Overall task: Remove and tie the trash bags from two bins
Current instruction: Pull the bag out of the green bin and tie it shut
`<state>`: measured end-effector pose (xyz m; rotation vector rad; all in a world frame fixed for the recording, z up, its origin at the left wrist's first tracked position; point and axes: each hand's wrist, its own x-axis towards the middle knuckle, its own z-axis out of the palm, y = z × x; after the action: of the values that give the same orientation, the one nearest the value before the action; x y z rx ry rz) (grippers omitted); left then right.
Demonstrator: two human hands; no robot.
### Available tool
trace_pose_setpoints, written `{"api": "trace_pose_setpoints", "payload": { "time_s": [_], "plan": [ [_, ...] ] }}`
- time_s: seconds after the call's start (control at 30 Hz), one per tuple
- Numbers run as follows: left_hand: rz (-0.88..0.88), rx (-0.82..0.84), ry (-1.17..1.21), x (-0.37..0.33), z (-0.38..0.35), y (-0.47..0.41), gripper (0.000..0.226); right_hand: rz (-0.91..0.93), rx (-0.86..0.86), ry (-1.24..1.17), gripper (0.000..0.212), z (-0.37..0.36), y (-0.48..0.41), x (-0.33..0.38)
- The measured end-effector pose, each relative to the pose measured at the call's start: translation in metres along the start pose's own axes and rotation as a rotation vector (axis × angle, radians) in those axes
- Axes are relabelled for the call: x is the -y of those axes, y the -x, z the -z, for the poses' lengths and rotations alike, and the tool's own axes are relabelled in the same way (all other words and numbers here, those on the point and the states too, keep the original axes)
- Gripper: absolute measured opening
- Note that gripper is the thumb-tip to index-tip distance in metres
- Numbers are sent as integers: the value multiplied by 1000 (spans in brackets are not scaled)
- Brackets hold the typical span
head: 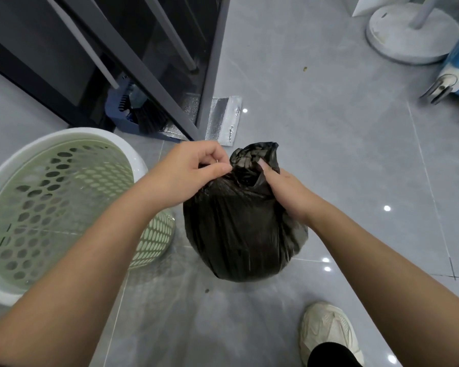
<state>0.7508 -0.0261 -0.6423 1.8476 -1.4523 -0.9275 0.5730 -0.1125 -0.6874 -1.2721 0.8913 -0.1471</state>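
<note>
Head view: black trash bag (243, 229) sits full on the grey floor (329, 168) just beside the perforated green bin (64, 207), left hand (196, 172) and right hand (284, 189) both pinching its gathered neck.

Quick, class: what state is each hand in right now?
Left hand: closed, pinching the gathered neck of the black trash bag.
Right hand: closed, gripping the same neck.
</note>
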Motion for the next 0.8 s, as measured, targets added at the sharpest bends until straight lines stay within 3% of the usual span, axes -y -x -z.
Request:
{"api": "trace_pose_setpoints", "payload": {
  "time_s": [0.17, 0.27, 0.43, 0.57, 0.63, 0.7, 0.8],
  "plan": [
    [53, -123, 59, 13, -9, -5, 15, -51, 50, 110, 39, -7, 1, 0],
    [84, -189, 97, 13, -13, -8, 13, -16, 8, 28, 32, -18, -3, 0],
    [84, -122, 117, 18, -19, -8, 11, 21, 41, 2, 25, -25, -11, -9],
    [128, -166, 121, 23, -17, -7, 13, -69, 277, -276, 57, -18, -9, -17],
    [149, -183, 114, 27, -15, -5, 12, 19, 369, -112, 46, -18, -6, -18],
    [161, -189, 94, 29, -16, -3, 13, 98, 335, 150, 33, -23, -7, -17],
    [162, -206, 93, 30, -15, -1, 14, 108, 176, 112, 16, -32, -13, -17]
  ]
}}
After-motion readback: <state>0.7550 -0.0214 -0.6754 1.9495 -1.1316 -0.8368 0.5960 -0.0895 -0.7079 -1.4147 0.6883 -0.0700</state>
